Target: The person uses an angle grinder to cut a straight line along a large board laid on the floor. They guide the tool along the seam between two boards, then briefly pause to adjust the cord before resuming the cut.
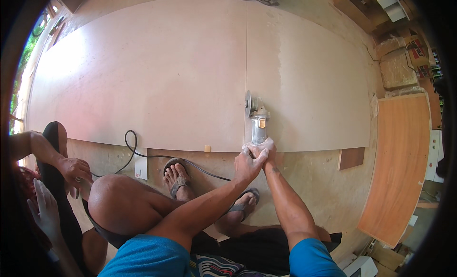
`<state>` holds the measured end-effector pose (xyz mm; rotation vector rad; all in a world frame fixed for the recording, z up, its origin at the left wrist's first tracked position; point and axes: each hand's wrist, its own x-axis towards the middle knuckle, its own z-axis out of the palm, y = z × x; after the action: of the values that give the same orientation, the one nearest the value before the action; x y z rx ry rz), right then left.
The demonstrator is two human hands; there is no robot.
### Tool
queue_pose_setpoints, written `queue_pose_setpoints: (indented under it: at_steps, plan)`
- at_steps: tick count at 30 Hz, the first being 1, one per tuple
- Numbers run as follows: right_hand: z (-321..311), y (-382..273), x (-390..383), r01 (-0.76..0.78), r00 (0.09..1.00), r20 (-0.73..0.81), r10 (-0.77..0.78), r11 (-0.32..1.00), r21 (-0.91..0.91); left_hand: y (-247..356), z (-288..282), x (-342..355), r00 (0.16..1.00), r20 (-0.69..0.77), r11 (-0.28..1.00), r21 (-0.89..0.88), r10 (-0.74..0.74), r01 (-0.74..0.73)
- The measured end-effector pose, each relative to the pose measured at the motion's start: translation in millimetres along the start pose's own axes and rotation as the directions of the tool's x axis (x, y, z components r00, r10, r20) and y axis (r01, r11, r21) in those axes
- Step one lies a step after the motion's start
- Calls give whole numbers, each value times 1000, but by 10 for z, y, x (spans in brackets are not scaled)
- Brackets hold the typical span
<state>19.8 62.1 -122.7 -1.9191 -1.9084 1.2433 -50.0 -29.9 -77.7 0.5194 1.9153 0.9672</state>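
An angle grinder with a dusty grey body lies between my hands, its head pointing away from me. Both hands wrap its rear end, my left hand and my right hand pressed close together and whitened with dust. The upright round disc meets a large pale board on the floor. A thin straight line runs across the board from the disc toward the far edge. Whether the disc is spinning I cannot tell. Pale dust shows on the board right of the line.
A black cord loops along the board's near edge by my sandalled feet. Another person's hand is at the left. An orange-brown wooden panel and cardboard boxes stand at the right. A small brown wood piece touches the board's near edge.
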Motion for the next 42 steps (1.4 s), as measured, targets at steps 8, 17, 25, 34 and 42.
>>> queue_pose_setpoints:
  at_steps: [8, 17, 25, 34, 42]
  plan:
    - [60, 155, -24, 15, 999, -39, -15, 1000, 19, -25, -9, -51, 1000, 15, 1000, 8, -15, 15]
    - [23, 98, -73, -7, 1000, 9, 7, 1000, 15, -41, -22, -78, 1000, 21, 1000, 5, -11, 11]
    - [28, 120, -179, 24, 999, -24, -23, 999, 44, -98, -7, -130, 998, 56, 1000, -3, -1, 1]
    - [-480, -565, 24, 240, 970, -176, -165, 744, 623, 679, 47, -50, 938, -73, 940, 64, 339, -335]
    - [-1287, -1581, 503, 368, 922, -254, -292, 457, 810, 1931, -191, 222, 884, -140, 864, -190, 446, -466]
